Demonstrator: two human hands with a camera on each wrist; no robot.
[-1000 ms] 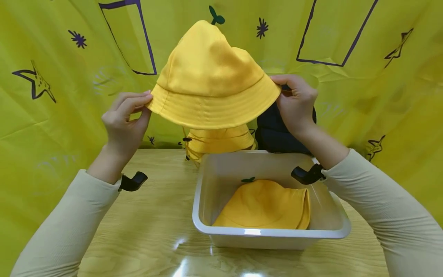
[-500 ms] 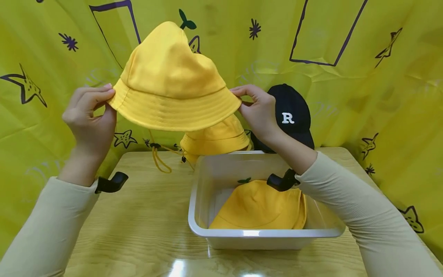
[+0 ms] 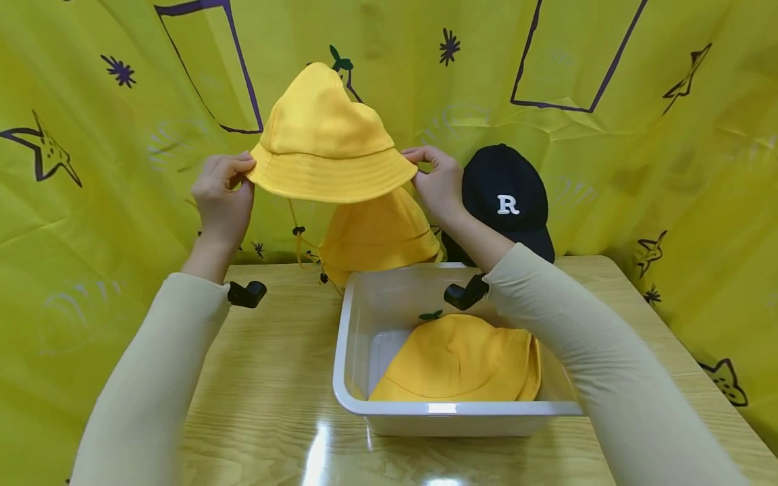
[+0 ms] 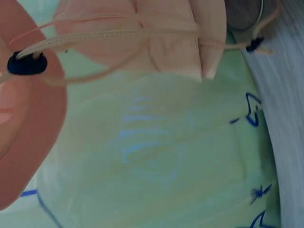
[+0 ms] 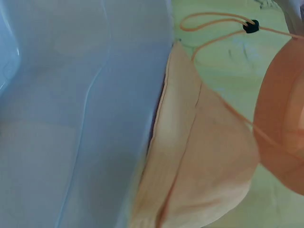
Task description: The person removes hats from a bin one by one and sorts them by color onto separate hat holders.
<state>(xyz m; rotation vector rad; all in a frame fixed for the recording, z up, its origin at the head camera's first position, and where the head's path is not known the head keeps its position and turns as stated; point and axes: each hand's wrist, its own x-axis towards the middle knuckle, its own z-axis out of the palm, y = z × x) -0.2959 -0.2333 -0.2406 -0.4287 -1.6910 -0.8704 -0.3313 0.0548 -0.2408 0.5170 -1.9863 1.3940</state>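
A yellow bucket hat [image 3: 328, 142] with a green sprout on its crown hangs in the air between both hands. My left hand [image 3: 223, 192] pinches the left end of its brim, and my right hand [image 3: 439, 181] pinches the right end. A chin cord with a black toggle [image 3: 298, 231] dangles below the brim. In the left wrist view the hat's brim [image 4: 45, 114] shows at the left side, with the cord and toggle [image 4: 27, 62] across it. The right wrist view has the held hat [image 5: 280, 123] at its right edge. Neither wrist view shows fingers.
Behind the held hat stands another yellow bucket hat [image 3: 379, 233], partly covered. A black cap [image 3: 506, 196] with a white R is at the back right. The pale plastic bin [image 3: 358, 405] on the wooden table [image 3: 261, 378] contains a folded yellow hat [image 3: 458, 361]. A yellow patterned curtain [image 3: 389, 40] hangs behind.
Both hands shifted left with the hat, then came partway back right, ending farther off and slightly lower. The hat looks smaller now. The black cap has come into fuller view.
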